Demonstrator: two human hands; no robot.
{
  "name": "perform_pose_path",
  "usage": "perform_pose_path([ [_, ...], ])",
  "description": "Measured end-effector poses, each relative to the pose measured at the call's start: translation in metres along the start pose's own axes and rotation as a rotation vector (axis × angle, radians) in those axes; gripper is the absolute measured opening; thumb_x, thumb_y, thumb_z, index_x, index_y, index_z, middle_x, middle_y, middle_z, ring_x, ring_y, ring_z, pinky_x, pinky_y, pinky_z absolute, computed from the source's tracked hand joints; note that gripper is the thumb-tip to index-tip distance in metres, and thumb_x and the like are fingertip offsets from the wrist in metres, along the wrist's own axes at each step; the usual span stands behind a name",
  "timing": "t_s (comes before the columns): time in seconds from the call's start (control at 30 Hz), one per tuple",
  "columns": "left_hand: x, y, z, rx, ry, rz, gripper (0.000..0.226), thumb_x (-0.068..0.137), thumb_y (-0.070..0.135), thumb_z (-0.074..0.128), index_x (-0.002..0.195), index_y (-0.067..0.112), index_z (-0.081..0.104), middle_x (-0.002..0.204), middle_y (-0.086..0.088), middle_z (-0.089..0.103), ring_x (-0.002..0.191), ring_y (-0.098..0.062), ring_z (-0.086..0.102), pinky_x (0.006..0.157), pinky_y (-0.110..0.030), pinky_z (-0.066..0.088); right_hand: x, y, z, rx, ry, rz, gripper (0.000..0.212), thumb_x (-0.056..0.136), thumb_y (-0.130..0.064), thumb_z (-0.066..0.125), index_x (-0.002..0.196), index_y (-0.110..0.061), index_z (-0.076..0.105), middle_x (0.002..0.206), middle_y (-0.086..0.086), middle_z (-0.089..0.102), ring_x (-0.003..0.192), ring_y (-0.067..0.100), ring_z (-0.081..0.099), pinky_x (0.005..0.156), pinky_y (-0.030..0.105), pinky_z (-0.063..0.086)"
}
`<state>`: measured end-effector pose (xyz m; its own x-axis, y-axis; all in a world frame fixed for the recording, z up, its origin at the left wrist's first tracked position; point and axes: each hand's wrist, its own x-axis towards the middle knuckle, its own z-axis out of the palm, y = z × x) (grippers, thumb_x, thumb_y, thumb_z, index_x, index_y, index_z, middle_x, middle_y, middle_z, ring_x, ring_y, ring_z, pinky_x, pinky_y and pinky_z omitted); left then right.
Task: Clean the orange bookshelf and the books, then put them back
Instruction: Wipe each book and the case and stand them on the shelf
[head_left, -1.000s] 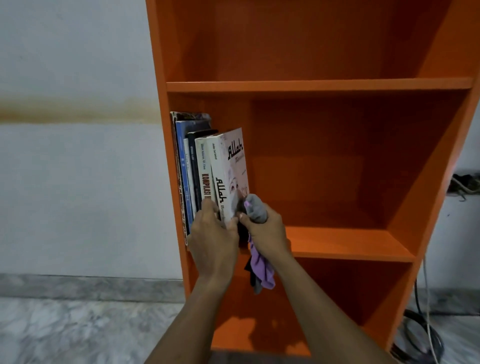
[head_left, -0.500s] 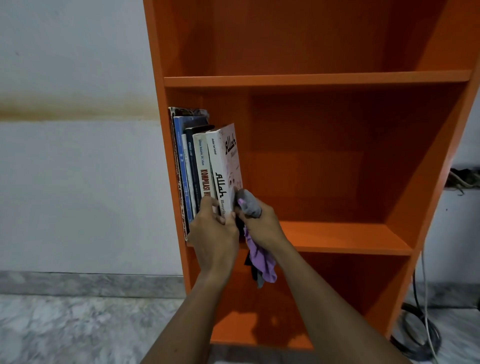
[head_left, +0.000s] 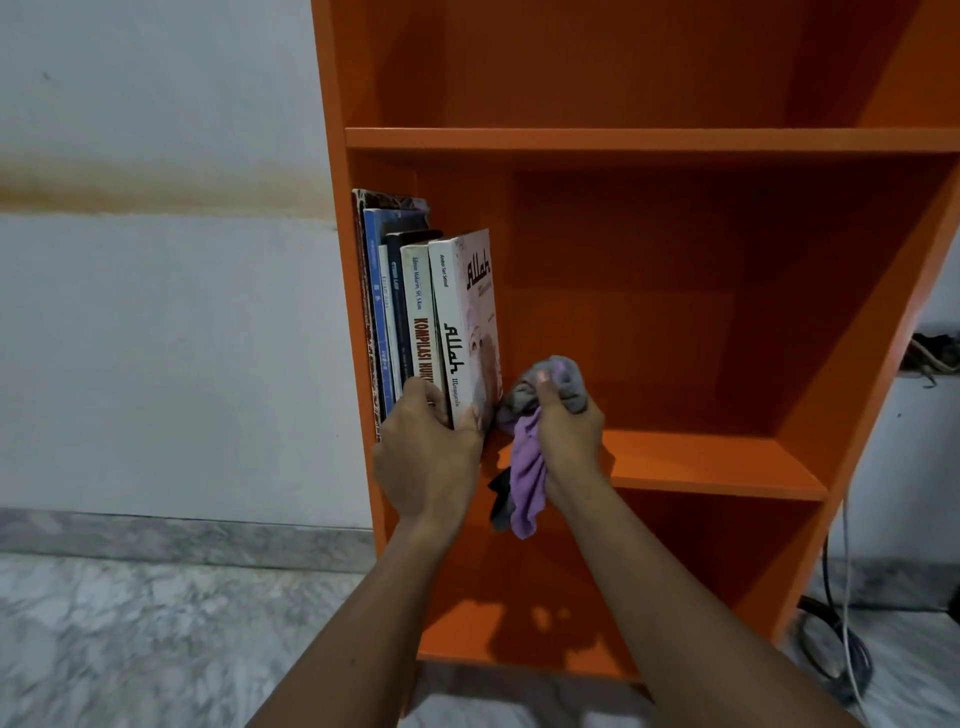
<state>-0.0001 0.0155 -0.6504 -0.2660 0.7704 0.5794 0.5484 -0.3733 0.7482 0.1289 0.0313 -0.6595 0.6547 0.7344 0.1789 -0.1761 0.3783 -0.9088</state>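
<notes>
Several books (head_left: 402, 312) stand upright at the left end of the middle shelf of the orange bookshelf (head_left: 649, 140). The rightmost is a white book titled "Allah" (head_left: 467, 312). My left hand (head_left: 428, 457) grips the bottom of that white book, thumb on its cover and fingers on the spines. My right hand (head_left: 571, 431) holds a bunched grey and purple cloth (head_left: 527, 478) just right of the book, above the shelf board; the cloth's tail hangs below the shelf edge.
The shelf board (head_left: 727, 462) right of the books is bare. A white wall (head_left: 156, 338) is to the left, marble floor (head_left: 130, 639) below. Cables (head_left: 836, 634) lie on the floor at the bookshelf's right side.
My right hand with the cloth has moved a little right, away from the white book's cover. The white book now stands straighter against the others. My left hand stays at its base.
</notes>
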Motion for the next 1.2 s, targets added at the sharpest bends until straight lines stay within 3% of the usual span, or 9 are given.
perform_pose_path([
  [0.13, -0.002, 0.0, 0.001, 0.022, -0.029, -0.004, 0.028, 0.087, 0.039, 0.077, 0.1, 0.023, 0.059, 0.088, 0.006, 0.07, 0.08, -0.016, 0.063, 0.066, -0.029, 0.047, -0.002, -0.007, -0.001, 0.139, 0.161, -0.055, 0.006, 0.098, -0.026, 0.067, 0.096, -0.02, 0.067, 0.089, -0.003, 0.071, 0.074, 0.002, 0.07, 0.059, 0.013, 0.053],
  [0.2, -0.002, 0.0, 0.002, -0.007, -0.034, 0.006, 0.028, 0.087, 0.037, 0.076, 0.106, 0.019, 0.066, 0.091, 0.004, 0.075, 0.085, -0.017, 0.069, 0.077, -0.035, 0.056, -0.002, -0.014, 0.0, 0.052, 0.09, -0.108, 0.013, 0.098, -0.029, 0.067, 0.094, -0.017, 0.069, 0.08, -0.007, 0.069, 0.061, -0.006, 0.065, 0.055, 0.008, 0.05],
  [0.33, -0.003, 0.002, 0.0, -0.017, -0.03, -0.001, 0.026, 0.089, 0.034, 0.074, 0.108, 0.016, 0.07, 0.094, 0.002, 0.076, 0.088, -0.016, 0.07, 0.077, -0.028, 0.051, -0.006, -0.022, 0.008, -0.082, -0.053, -0.175, 0.024, 0.098, -0.03, 0.067, 0.111, -0.01, 0.072, 0.088, -0.007, 0.073, 0.076, 0.0, 0.069, 0.064, 0.009, 0.053],
  [0.43, -0.004, 0.001, 0.001, -0.028, -0.045, -0.007, 0.022, 0.088, 0.034, 0.075, 0.101, 0.016, 0.07, 0.086, 0.005, 0.073, 0.083, -0.016, 0.069, 0.081, -0.037, 0.058, -0.014, -0.017, 0.004, -0.174, -0.15, -0.106, 0.027, 0.099, -0.025, 0.066, 0.119, -0.007, 0.071, 0.094, 0.005, 0.075, 0.089, 0.016, 0.073, 0.071, 0.02, 0.061],
  [0.6, -0.006, 0.003, -0.001, -0.035, -0.085, -0.033, 0.023, 0.091, 0.035, 0.073, 0.097, 0.014, 0.073, 0.086, 0.002, 0.072, 0.075, -0.011, 0.063, 0.063, -0.021, 0.048, -0.024, -0.016, -0.017, -0.229, -0.314, -0.047, 0.024, 0.098, -0.015, 0.067, 0.12, -0.009, 0.069, 0.099, -0.004, 0.074, 0.09, 0.001, 0.072, 0.076, 0.016, 0.058],
  [0.87, -0.008, -0.005, 0.006, 0.058, -0.169, -0.035, 0.036, 0.097, 0.043, 0.062, 0.084, 0.014, 0.079, 0.067, 0.004, 0.069, 0.058, -0.01, 0.064, 0.043, -0.013, 0.036, -0.026, -0.007, -0.025, -0.246, -0.328, 0.027, 0.027, 0.096, -0.023, 0.071, 0.12, -0.013, 0.073, 0.109, 0.005, 0.078, 0.104, 0.019, 0.073, 0.099, 0.042, 0.057],
  [1.03, -0.005, -0.002, 0.014, 0.13, -0.163, 0.011, 0.042, 0.096, 0.044, 0.058, 0.073, 0.013, 0.073, 0.062, 0.001, 0.065, 0.056, -0.015, 0.062, 0.042, -0.023, 0.042, -0.02, 0.002, -0.013, -0.345, -0.313, -0.007, 0.008, 0.093, -0.033, 0.073, 0.098, -0.027, 0.076, 0.098, 0.005, 0.079, 0.098, 0.025, 0.074, 0.092, 0.052, 0.058],
  [1.1, -0.007, -0.002, 0.018, 0.131, -0.148, 0.016, 0.043, 0.096, 0.047, 0.056, 0.073, 0.014, 0.072, 0.064, 0.001, 0.065, 0.058, -0.016, 0.065, 0.046, -0.03, 0.052, -0.018, 0.006, -0.009, -0.401, -0.295, -0.054, 0.015, 0.093, -0.034, 0.073, 0.092, -0.019, 0.077, 0.094, 0.015, 0.077, 0.096, 0.039, 0.071, 0.085, 0.059, 0.056],
  [1.2, -0.006, -0.006, 0.019, 0.14, -0.145, 0.014, 0.045, 0.096, 0.048, 0.058, 0.068, 0.014, 0.071, 0.062, 0.0, 0.065, 0.056, -0.018, 0.063, 0.045, -0.027, 0.046, -0.016, 0.009, -0.006, -0.449, -0.307, -0.093, 0.033, 0.094, -0.035, 0.072, 0.099, -0.002, 0.072, 0.096, 0.028, 0.071, 0.098, 0.049, 0.065, 0.078, 0.066, 0.053],
])
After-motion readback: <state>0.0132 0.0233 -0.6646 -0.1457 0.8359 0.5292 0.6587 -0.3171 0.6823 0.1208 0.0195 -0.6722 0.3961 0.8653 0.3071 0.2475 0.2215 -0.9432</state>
